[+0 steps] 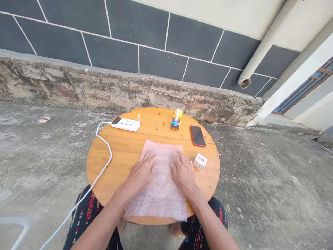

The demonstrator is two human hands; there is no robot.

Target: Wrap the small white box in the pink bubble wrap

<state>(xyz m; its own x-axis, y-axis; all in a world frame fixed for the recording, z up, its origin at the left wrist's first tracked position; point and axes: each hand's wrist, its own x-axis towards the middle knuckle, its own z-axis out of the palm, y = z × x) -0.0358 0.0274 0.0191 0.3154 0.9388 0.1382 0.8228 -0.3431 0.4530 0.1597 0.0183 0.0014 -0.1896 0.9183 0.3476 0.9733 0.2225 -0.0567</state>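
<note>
A sheet of pinkish, translucent bubble wrap (162, 187) lies flat on the round wooden table (117, 166), its near edge reaching the table's front rim. My left hand (142, 170) rests on the sheet's left side with the fingers spread. On the right side of the same sheet lies my right hand (184, 173), palm down, fingers apart. Neither hand grips anything. Just right of my right hand stands a small white box (200, 161) with red print.
A white device (126, 124) with a cable (110, 152) sits at the table's back left. A yellow tape dispenser (177, 119) is at the back, and a red-edged phone (198, 135) lies at the right. Beyond the table runs a stone-based wall (117, 92).
</note>
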